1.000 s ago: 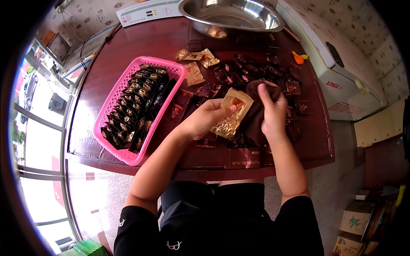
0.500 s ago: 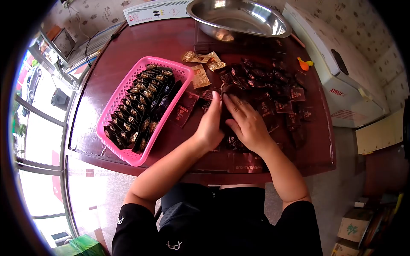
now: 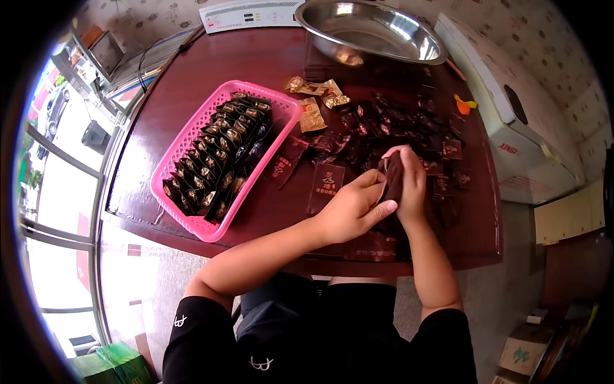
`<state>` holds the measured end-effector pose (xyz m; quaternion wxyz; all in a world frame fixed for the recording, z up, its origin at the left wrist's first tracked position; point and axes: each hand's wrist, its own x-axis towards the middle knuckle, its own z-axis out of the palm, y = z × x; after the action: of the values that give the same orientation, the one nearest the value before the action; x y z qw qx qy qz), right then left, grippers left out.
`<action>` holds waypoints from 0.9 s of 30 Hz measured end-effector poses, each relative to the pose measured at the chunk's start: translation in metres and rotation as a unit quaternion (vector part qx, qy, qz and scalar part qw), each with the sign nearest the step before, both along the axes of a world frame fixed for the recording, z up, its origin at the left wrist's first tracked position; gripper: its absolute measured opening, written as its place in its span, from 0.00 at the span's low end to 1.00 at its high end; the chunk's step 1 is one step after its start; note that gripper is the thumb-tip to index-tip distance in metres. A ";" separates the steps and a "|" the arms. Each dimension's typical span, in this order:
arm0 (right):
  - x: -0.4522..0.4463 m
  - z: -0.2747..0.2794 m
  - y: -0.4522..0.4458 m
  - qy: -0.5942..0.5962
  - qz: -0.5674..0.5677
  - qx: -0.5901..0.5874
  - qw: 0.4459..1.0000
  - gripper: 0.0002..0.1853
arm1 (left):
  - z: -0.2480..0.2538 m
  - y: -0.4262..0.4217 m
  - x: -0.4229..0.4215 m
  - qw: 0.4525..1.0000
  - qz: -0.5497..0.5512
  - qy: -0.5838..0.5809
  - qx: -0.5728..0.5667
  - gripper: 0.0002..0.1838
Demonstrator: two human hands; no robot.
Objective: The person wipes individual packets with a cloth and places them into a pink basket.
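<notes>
A dark brown packet is held between my two hands, over the near right part of the table. My left hand pinches its lower left side, thumb stretched along the bottom. My right hand is cupped around its right side, fingers bent over the top. The packet's contents are hidden. Left of my hands, a flat dark red printed packet lies on the table. Beyond them spreads a pile of small dark shiny packets.
A pink basket with rows of dark and gold packets stands left. Gold packets lie behind the hands. At the back are a steel basin and a white panelled device. A white appliance stands right of the table.
Both hands have moved right and slightly nearer, from nearly flat palms facing each other to gripping the dark brown packet. The flat printed packet left of them now shows.
</notes>
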<state>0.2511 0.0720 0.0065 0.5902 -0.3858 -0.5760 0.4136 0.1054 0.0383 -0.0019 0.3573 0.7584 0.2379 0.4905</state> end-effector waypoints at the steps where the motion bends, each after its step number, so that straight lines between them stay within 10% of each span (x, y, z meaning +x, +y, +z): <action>1: 0.001 0.002 0.000 0.084 0.028 -0.064 0.994 0.20 | 0.004 0.000 -0.002 1.000 0.002 0.000 0.000 0.14; 15: 0.021 -0.015 0.015 0.387 0.100 -0.245 0.883 0.17 | 0.008 0.016 -0.016 0.971 -0.088 0.021 -0.221 0.20; 21: 0.022 0.005 0.008 0.365 -0.013 -0.047 0.930 0.26 | 0.007 0.022 -0.021 0.850 -0.084 -0.299 -0.424 0.26; 23: -0.010 0.024 -0.013 0.252 0.031 0.046 0.966 0.27 | 0.001 0.024 -0.015 0.830 -0.089 -0.352 -0.424 0.26; 24: -0.013 0.011 -0.014 -0.012 0.038 0.164 0.986 0.27 | 0.001 0.024 -0.016 0.795 -0.129 -0.394 -0.444 0.27; 27: -0.031 0.001 -0.020 -0.463 0.061 0.288 0.836 0.37 | 0.017 0.006 -0.030 0.822 -0.058 -0.351 -0.445 0.28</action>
<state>0.2206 0.0519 0.0079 0.3128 -0.3089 -0.8975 0.0367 0.0752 0.0438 0.0150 0.7431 0.3059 0.2440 0.5428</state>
